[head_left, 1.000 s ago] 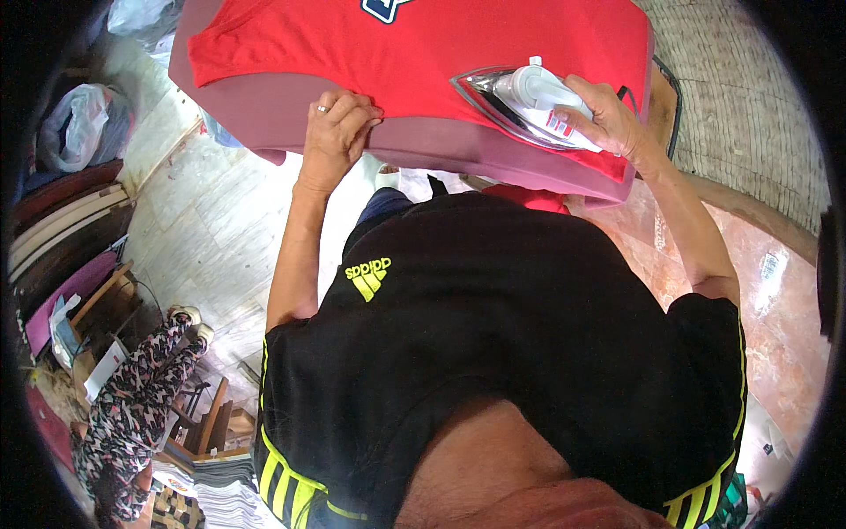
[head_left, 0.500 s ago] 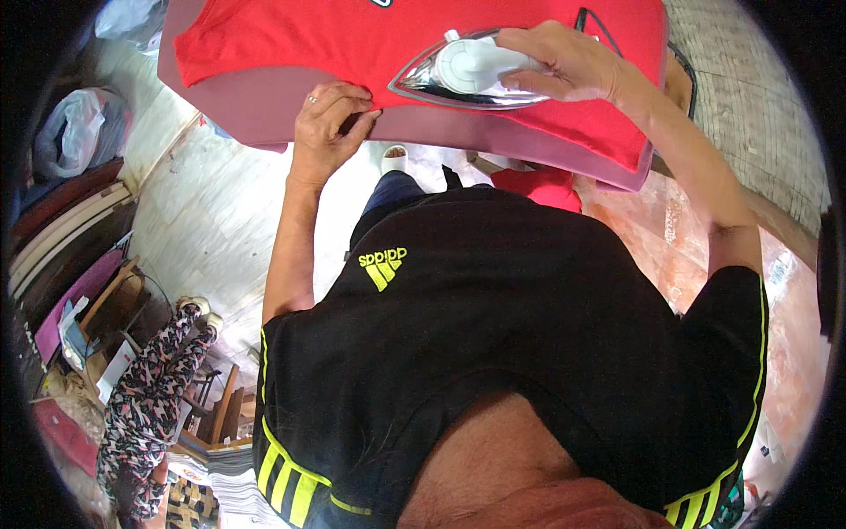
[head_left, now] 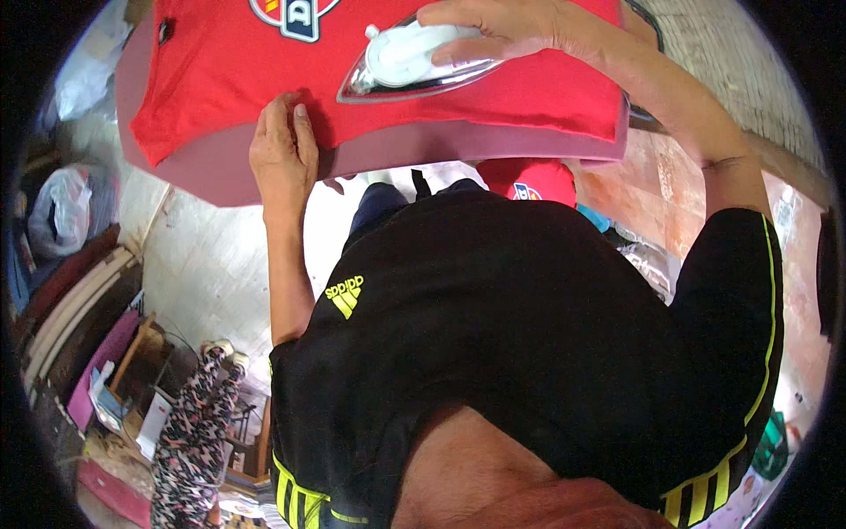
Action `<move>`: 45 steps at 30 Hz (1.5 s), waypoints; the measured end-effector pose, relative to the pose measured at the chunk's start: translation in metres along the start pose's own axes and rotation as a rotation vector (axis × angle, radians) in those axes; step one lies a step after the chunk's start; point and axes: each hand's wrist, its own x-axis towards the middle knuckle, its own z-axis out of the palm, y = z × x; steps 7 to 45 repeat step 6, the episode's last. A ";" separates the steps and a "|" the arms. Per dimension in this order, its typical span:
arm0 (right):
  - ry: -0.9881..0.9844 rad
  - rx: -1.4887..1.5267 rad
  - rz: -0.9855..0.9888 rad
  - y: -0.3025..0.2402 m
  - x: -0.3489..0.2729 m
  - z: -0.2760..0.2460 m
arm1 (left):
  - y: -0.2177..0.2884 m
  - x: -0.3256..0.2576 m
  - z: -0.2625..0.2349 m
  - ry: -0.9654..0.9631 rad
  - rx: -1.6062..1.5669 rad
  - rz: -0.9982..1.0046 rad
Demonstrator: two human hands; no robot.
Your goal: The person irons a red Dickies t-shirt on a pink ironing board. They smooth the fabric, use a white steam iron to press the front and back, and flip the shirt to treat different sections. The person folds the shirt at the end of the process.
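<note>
A red garment with a printed emblem lies spread over the purple-pink ironing board. My right hand is wrapped round the handle of a white iron with a shiny metal base. The iron rests on the red cloth, its pointed tip toward the left. My left hand lies with fingers stretched out on the garment's near edge, left of the iron's tip. Its fingertips touch the cloth, and nothing shows in its grip.
Below the board's near edge is a red cloth bundle. A person in patterned trousers is at the lower left, beside stacked boards and boxes. Plastic bags are at the far left. A dark cord or frame shows at the board's right end.
My left hand's fingers have gone from pinching the cloth edge to lying stretched out. My right hand still holds the iron. The view has shifted, showing more of the emblem.
</note>
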 end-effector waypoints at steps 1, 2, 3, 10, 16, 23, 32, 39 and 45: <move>0.000 -0.001 0.113 0.001 -0.011 -0.003 | 0.006 0.005 0.000 -0.027 0.119 0.018; 0.040 0.038 0.183 0.000 -0.024 -0.004 | 0.012 0.010 0.001 -0.054 0.238 0.040; 0.081 0.076 0.255 -0.002 -0.039 -0.003 | 0.018 0.014 0.005 -0.064 0.274 0.094; 0.177 0.100 0.347 0.016 -0.093 0.016 | 0.041 0.020 0.024 -0.092 0.337 0.218; 0.177 0.100 0.347 0.016 -0.093 0.016 | 0.041 0.020 0.024 -0.092 0.337 0.218; 0.177 0.100 0.347 0.016 -0.093 0.016 | 0.041 0.020 0.024 -0.092 0.337 0.218; 0.177 0.100 0.347 0.016 -0.093 0.016 | 0.041 0.020 0.024 -0.092 0.337 0.218; 0.177 0.100 0.347 0.016 -0.093 0.016 | 0.041 0.020 0.024 -0.092 0.337 0.218; 0.177 0.100 0.347 0.016 -0.093 0.016 | 0.041 0.020 0.024 -0.092 0.337 0.218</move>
